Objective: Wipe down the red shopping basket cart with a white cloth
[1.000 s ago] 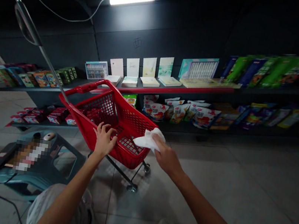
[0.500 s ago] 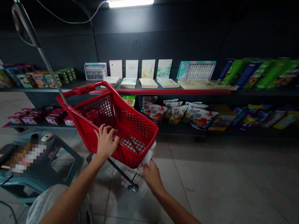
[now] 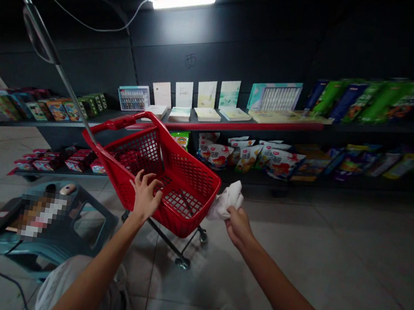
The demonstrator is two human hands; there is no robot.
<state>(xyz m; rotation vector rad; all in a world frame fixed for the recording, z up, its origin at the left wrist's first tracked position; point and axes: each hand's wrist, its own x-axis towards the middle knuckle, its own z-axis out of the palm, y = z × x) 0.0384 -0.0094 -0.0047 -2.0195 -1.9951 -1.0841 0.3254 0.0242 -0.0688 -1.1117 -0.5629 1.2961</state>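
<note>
A small red wheeled shopping cart (image 3: 184, 172) stands tilted on the tiled floor in front of me. My left hand (image 3: 145, 195) grips the near rim of its mesh basket, fingers curled over the edge. My right hand (image 3: 237, 225) is closed on a crumpled white cloth (image 3: 226, 201), which is pressed against the outside of the basket's right corner. The basket looks empty inside. The cart's red handle (image 3: 118, 122) points away to the left.
Dark shelves along the back wall hold cards (image 3: 206, 99), snack bags (image 3: 248, 156) and coloured packs (image 3: 371, 99). A blue-grey plastic stool (image 3: 76, 223) with small items and cables sits at my lower left. A metal pole (image 3: 47, 48) slants across the upper left. My knees show below.
My right hand with the cloth dropped from the basket's top rim down its right side, then came back up and outward to the corner. My left hand kept its grip.
</note>
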